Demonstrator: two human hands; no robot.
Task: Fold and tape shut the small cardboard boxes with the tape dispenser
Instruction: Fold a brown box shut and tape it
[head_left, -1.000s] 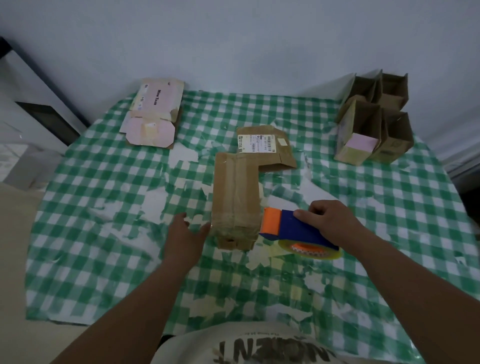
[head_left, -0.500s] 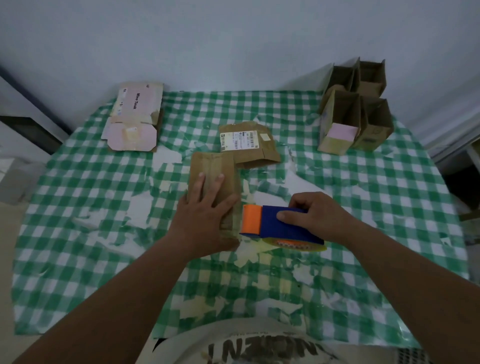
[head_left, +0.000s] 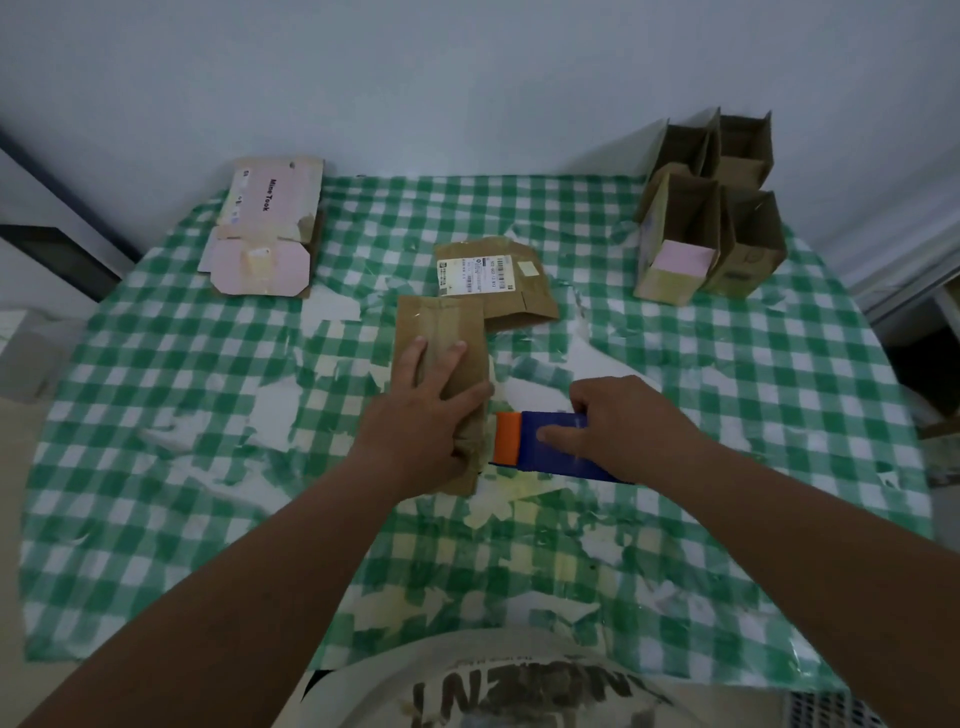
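A small brown cardboard box (head_left: 441, 325) lies lengthwise in the middle of the table, with a strip of tape along its top. My left hand (head_left: 423, 415) presses flat on the near half of it, fingers spread. My right hand (head_left: 623, 426) grips a blue tape dispenser (head_left: 553, 447) with an orange front end. The orange end touches the box's right side near its front corner.
A flattened brown box (head_left: 514, 280) with a white label lies just behind. Flat pink boxes (head_left: 265, 228) sit at the far left. Several open upright boxes (head_left: 711, 223) stand at the far right by the wall. The green checked tablecloth (head_left: 182, 415) is worn and patchy.
My left hand moved from the box's left side onto its top and now presses it down. The dispenser stays at the box's right side.
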